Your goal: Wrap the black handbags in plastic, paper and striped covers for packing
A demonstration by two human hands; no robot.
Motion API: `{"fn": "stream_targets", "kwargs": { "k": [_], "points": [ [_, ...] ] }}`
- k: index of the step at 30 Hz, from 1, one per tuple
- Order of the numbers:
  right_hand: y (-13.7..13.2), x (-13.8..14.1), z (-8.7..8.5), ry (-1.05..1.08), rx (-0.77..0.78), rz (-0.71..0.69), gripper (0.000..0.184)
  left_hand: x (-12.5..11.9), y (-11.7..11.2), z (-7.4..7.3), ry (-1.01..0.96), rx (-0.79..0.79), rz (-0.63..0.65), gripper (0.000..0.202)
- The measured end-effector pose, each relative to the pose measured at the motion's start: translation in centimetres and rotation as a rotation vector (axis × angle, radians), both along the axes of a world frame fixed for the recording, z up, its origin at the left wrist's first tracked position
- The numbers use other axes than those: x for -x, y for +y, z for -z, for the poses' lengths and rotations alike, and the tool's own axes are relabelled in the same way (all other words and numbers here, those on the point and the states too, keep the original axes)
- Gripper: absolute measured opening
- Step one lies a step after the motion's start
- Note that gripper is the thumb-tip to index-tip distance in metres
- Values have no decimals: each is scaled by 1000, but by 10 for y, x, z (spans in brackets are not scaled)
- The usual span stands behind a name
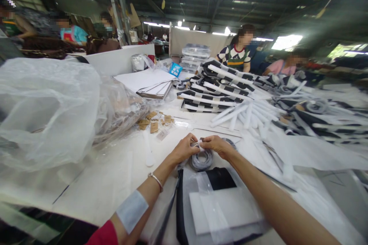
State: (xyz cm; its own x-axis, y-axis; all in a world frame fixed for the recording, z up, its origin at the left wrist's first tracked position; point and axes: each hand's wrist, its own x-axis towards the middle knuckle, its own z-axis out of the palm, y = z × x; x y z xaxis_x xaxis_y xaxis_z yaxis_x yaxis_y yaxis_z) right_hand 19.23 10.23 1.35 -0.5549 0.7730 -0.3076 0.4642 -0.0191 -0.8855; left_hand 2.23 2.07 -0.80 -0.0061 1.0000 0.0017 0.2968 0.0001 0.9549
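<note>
Pinching a white tie [200, 146] at frame centre: my left hand [184, 149] and right hand [217, 146] both have fingertips closed on it, right on top of the grey coiled strap [202, 160], which lies on the white table [115, 176]. Just below the coil sits a clear bag [221, 203] with a black-and-white piece inside. Brown paper tags [153, 122] lie left of centre, striped bags [212, 88] are stacked upper centre, and a big plastic sack [48, 111] fills the left.
</note>
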Motion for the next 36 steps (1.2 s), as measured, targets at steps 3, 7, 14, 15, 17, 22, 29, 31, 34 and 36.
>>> {"fn": "stream_targets", "kwargs": {
  "k": [3, 7, 14, 15, 17, 22, 29, 31, 34, 36],
  "points": [
    [0, 1, 1, -17, -7, 2, 21, 0, 2, 1, 20, 3, -3, 29],
    [6, 2, -2, -55, 14, -11, 16, -2, 3, -3, 51, -7, -2, 26],
    [16, -1, -6, -44, 83, -58, 23, -4, 1, -10, 109, -15, 0, 29],
    [17, -1, -6, -47, 88, -63, 24, -4, 1, -11, 116, -13, 4, 29],
    [19, -2, -5, -61, 86, -76, 24, -5, 2, -13, 124, -11, 14, 27],
    [17, -3, -4, -103, -17, -75, 20, -7, 1, -14, 85, 9, 34, 28],
    [-3, 0, -16, -163, -331, -82, 10, -4, 0, -15, -102, 202, 95, 38],
    [-10, 1, -24, -174, -403, -87, 10, -1, -1, -19, -159, 263, 156, 35],
    [-20, 2, -37, -198, -515, -119, 11, 1, -6, -27, -256, 316, 237, 32],
    [-26, 2, -43, -233, -650, -167, 14, 1, -10, -31, -319, 339, 257, 30]
  ]
}}
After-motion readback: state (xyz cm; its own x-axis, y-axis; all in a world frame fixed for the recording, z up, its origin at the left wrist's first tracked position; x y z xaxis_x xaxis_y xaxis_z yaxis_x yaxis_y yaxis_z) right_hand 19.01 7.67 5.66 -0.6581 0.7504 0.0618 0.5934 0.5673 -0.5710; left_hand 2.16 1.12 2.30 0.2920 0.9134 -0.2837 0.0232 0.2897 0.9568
